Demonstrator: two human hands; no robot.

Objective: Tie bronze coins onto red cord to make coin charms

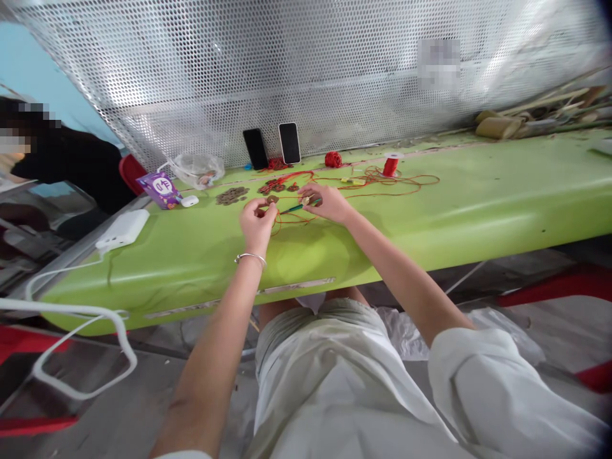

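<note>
My left hand (257,220), a silver bangle on its wrist, is closed in a pinch on a small brown coin-like piece (271,199) tied to red cord (291,220). My right hand (326,201) is closed on a thin green tool (292,208) that points left toward the piece. Both hands hover over the green table (478,197). Just beyond them lie small piles of brown coin-like pieces (232,195) and a bunch of such pieces strung on red cord (277,185).
Loose red cord (396,182), a red spool (391,166) and a red ball of cord (333,159) lie to the right. Two phones (272,146) lean on the perforated metal wall. A clear bowl (197,169), purple box (159,189) and white charger (123,230) sit left. Another person sits far left.
</note>
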